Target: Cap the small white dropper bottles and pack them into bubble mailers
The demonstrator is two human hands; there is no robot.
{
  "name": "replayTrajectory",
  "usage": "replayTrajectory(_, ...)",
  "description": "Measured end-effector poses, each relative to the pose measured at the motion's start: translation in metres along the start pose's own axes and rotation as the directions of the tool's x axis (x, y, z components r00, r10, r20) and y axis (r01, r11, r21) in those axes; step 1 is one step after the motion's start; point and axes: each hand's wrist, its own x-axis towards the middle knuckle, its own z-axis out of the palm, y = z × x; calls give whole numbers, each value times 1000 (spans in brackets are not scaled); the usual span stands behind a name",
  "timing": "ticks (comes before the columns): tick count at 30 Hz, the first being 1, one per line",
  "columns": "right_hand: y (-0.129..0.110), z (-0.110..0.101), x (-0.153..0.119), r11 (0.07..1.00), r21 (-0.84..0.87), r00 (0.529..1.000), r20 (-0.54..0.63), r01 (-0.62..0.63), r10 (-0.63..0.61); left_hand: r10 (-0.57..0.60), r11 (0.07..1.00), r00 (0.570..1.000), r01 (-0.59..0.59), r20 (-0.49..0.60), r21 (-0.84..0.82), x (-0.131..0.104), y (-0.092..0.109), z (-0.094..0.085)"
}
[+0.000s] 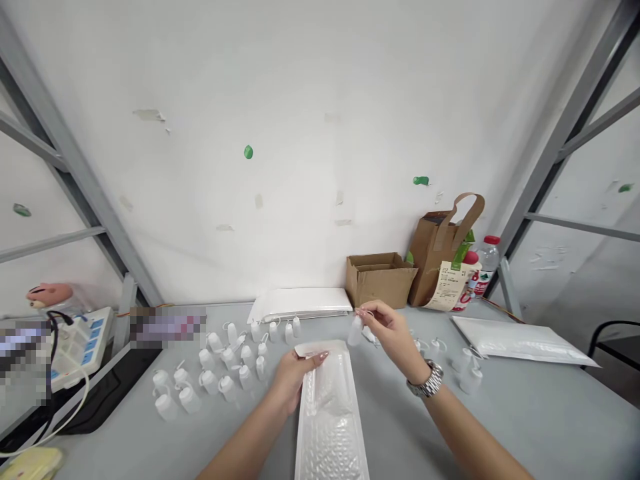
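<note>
My left hand (295,375) is closed on the top edge of a white bubble mailer (333,427), thumb on its upper face. The mailer lies lengthwise before me, its bubble texture showing through. Just right of its top end, my right hand (387,327) pinches a small translucent squeeze bottle (355,331) near its cap, with a silver watch on that wrist. Close behind those fingers lies another small bottle (369,335), partly covered by the hand. Several similar bottles (227,387) stand in loose rows left of the mailer.
More bottles (471,380) stand on the right. Flat white mailers (300,303) lie by the wall, and another mailer (530,340) at right. Behind are a cardboard box (380,283), a brown paper bag (425,257) and a red-capped bottle (487,260). A power strip (85,350) sits left.
</note>
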Motion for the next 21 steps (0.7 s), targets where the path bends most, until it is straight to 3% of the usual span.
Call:
replayTrajectory(3,-13,12,-4,955,284,995,61,-90,76,39,999,999,-39,0,35,2,-2,-1)
replayTrajectory(6,-12,25,-20,971,237,999,0,-33,34,15,998,1000,-15,-8,65,2,-3,-2)
replayTrajectory(11,-15,27,-42,948,221,960,-217,227,-179,13,992,999,-19,50,128,-2,1,1)
replayTrajectory(14,-20,27,-46,919,265,955,-132,291,-265,27,991,1000,-26,-8,128,-3,3,3)
replayTrajectory(16,-19,30,-46,928,204,951,-78,310,-300,27,992,999,-24,-24,120,-2,5,4)
replayTrajectory(18,-15,32,-44,954,125,961,-79,273,-265,28,992,999,-25,-23,123,-2,5,4)
replayTrajectory(21,-8,33,-38,985,131,993,-62,109,-101,35,993,999,-31,-30,116,-4,5,5)
